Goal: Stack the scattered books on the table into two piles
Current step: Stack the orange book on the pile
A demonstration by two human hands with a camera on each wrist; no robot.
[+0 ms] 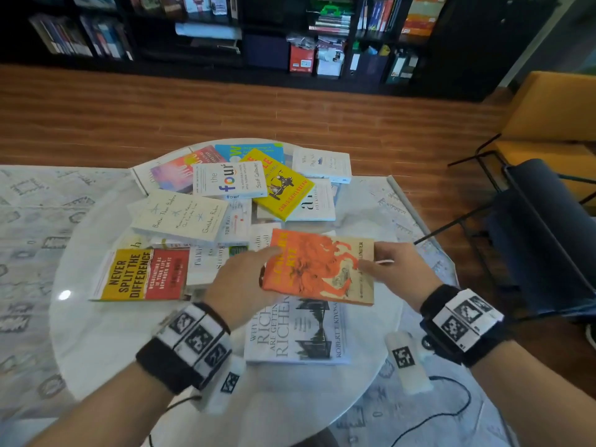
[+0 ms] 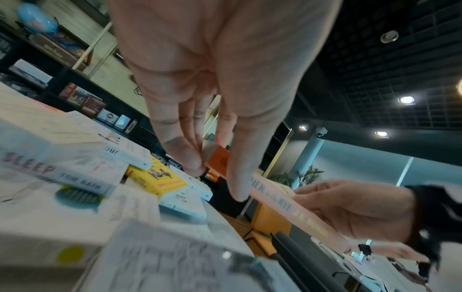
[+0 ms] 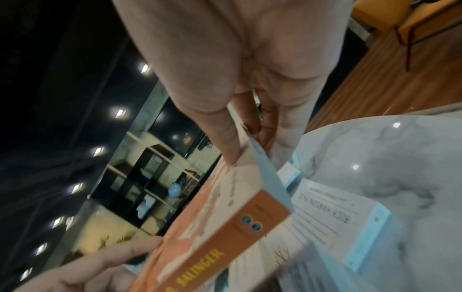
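Both hands hold an orange paperback point(image 1: 317, 269) point(image 2: 287, 205) point(image 3: 212, 233) tilted just above a grey book point(image 1: 296, 337) lying near the front of the round white marble table point(image 1: 106, 343). My left hand point(image 1: 242, 282) point(image 2: 215, 177) pinches the book's left end between thumb and fingers. The right hand point(image 1: 390, 267) point(image 3: 250, 146) grips the right end, thumb on the cover and fingers beneath. Several books lie scattered and overlapping behind: a yellow-and-red one point(image 1: 142, 274), a cream one point(image 1: 180, 216), a white one point(image 1: 230, 180) and a yellow one point(image 1: 280, 185).
A patterned pale rug point(image 1: 25, 221) lies under the table on a wooden floor. To the right stand a dark chair point(image 1: 541, 237) and a yellow chair point(image 1: 548, 124). Dark bookshelves point(image 1: 225, 27) line the far wall.
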